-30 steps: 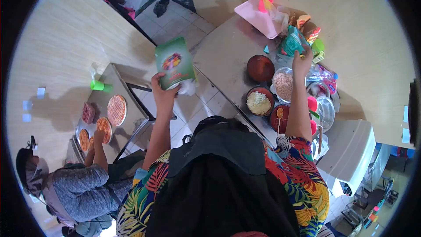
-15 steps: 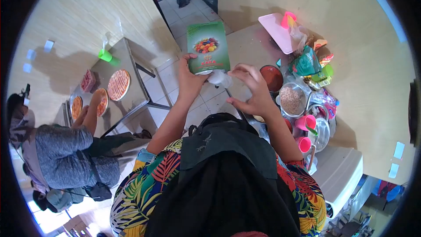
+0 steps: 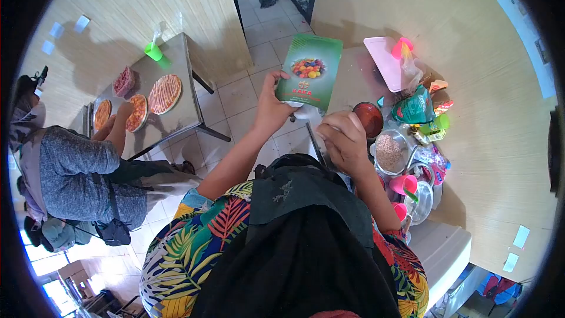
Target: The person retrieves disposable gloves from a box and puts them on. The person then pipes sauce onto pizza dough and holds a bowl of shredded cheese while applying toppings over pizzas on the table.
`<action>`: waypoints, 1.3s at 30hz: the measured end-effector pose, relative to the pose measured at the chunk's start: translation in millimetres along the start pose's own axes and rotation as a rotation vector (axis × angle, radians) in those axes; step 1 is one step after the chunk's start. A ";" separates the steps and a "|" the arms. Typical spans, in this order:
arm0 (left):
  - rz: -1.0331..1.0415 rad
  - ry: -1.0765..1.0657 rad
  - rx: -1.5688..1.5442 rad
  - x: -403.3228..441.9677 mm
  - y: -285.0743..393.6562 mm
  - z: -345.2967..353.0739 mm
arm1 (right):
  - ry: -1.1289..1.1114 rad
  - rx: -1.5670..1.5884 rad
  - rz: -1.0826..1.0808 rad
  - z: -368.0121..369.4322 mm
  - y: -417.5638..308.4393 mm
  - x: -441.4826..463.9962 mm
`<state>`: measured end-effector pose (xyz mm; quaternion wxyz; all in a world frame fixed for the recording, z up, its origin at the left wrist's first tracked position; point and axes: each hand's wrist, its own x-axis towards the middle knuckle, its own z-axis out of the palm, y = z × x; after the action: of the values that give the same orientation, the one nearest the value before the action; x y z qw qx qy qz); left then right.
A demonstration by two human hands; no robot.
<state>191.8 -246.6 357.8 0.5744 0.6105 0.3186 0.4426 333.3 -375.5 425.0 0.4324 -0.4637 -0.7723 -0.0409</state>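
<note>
"Packet [image 3: 310,70] first: where do we have it?"

"Up in the air before us, printed face in view, beside the table [image 3: 356,80] on our right. Our left hand [image 3: 271,104] grips its lower left part."

"And our right hand [image 3: 344,141]?"

"Just below, fingers curled and close together, near the white plastic [image 3: 303,112] at the packet's lower edge. Whether we pinch anything, we cannot tell."

"So how far along are we?"

"Early, we judge: the packet is in hand, but we see nothing clearly freed from it. Whether the white plastic belongs inside it, we cannot make out, nor how much is left."

"What else is about?"

"On our table, a brown bowl [image 3: 368,119] and a bowl of pink bits [image 3: 388,152]. On the other table [image 3: 170,60], three pizzas [image 3: 165,94] lie topped, with a co-worker's hand [image 3: 122,118] at the middle one. Whether those are finished, we cannot say."
</note>
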 end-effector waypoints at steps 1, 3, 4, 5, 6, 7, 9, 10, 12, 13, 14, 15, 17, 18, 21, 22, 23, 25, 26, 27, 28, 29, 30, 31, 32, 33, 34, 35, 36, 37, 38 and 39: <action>0.076 0.018 0.061 2.0 -3.7 1.1 | 0.007 0.007 -0.006 0.1 -2.3 -0.6; 0.147 0.037 0.123 3.1 -8.4 3.9 | 0.001 0.001 -0.021 1.8 -6.3 -0.6; 0.158 0.035 0.124 2.8 -7.6 7.1 | -0.001 -0.004 -0.037 3.1 -8.6 -1.0; 0.169 0.032 0.125 2.6 -7.2 9.6 | -0.003 -0.004 -0.036 5.0 -10.7 -2.0; 0.169 0.033 0.124 1.9 -7.9 11.2 | -0.019 0.009 -0.023 7.2 -12.6 -3.4; 0.092 0.007 0.104 0.9 -8.9 12.5 | -0.036 0.023 -0.010 9.1 -14.4 -4.4; 0.014 -0.016 0.081 0.3 -10.6 15.3 | -0.044 0.043 -0.003 12.8 -17.7 -4.7; 0.070 -0.023 0.124 0.0 -11.9 18.6 | -0.050 0.062 0.004 12.8 -17.8 -6.4; 0.125 -0.025 0.166 0.8 -12.8 19.6 | -0.054 0.076 0.001 12.4 -17.0 -9.7; 0.120 -0.045 0.161 1.8 -12.6 19.2 | -0.053 0.088 0.000 11.7 -16.8 -11.5; 0.115 -0.065 0.156 2.6 -11.6 19.0 | -0.057 0.092 -0.002 9.4 -16.8 -12.5; 0.113 -0.059 0.155 2.8 -9.6 18.9 | -0.075 0.102 0.020 5.6 -16.6 -13.0; 0.121 -0.100 0.115 4.4 -1.6 19.3 | -0.097 0.114 0.038 -2.0 -10.5 -16.9; 0.120 -0.095 0.113 5.2 1.5 17.5 | -0.065 0.138 0.157 -5.7 -4.9 -21.5; 0.010 -0.207 0.069 6.7 0.5 11.6 | 0.061 0.113 0.312 -23.8 -2.5 -9.8; 0.031 -0.174 0.147 7.6 -3.6 11.0 | 0.163 0.063 0.348 -30.7 -3.8 -0.7; 0.053 -0.143 0.226 8.3 -6.4 10.1 | 0.161 0.065 0.348 -34.4 -3.0 5.6; 0.051 -0.142 0.222 7.2 -5.8 11.3 | 0.095 -0.011 0.249 -38.8 -0.7 16.4; 0.050 -0.146 0.219 6.0 -3.9 11.4 | 0.046 0.022 0.292 -37.1 -0.1 22.1; 0.053 -0.154 0.224 5.4 -3.1 10.6 | -0.002 0.052 0.336 -35.5 0.5 28.0; 0.042 -0.142 0.185 5.1 -2.0 9.7 | -0.088 -0.003 0.319 -29.5 1.1 37.1; 0.034 -0.132 0.146 5.4 -0.6 9.2 | -0.172 -0.060 0.301 -24.8 0.4 42.9; 0.044 -0.149 0.148 5.6 1.4 7.3 | -0.253 -0.071 0.348 -21.1 0.2 41.9; 0.039 -0.159 0.159 5.1 3.9 2.4 | -0.235 -0.087 0.359 -13.6 1.0 38.9; 0.041 -0.186 0.164 5.5 6.2 -1.2 | -0.252 -0.112 0.329 -4.8 2.9 33.4; 0.022 -0.191 0.218 4.7 6.2 -9.3 | -0.260 -0.159 0.315 1.4 5.2 27.3; 0.015 -0.223 0.261 3.9 5.6 -15.8 | -0.292 -0.162 0.330 7.3 5.9 22.6; -0.106 -0.252 0.095 1.8 18.7 -15.7 | -0.313 -0.182 0.365 14.1 8.9 18.2; -0.202 -0.226 0.045 -0.8 18.8 -21.3 | -0.236 -0.230 0.315 25.2 12.5 8.7; -0.153 -0.338 -0.063 2.3 8.7 -30.4 | -0.167 -0.283 0.264 33.7 12.9 2.8; -0.272 -0.331 -0.109 0.6 10.4 -36.5 | -0.104 -0.333 0.234 34.9 6.8 5.8; -0.289 -0.396 -0.197 -1.7 14.0 -44.7 | -0.051 -0.372 0.191 33.3 -0.3 8.3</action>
<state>148.9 -231.3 369.0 0.7394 0.5745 0.2395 0.2566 310.4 -354.6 410.3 0.3216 -0.6076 -0.7145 -0.1298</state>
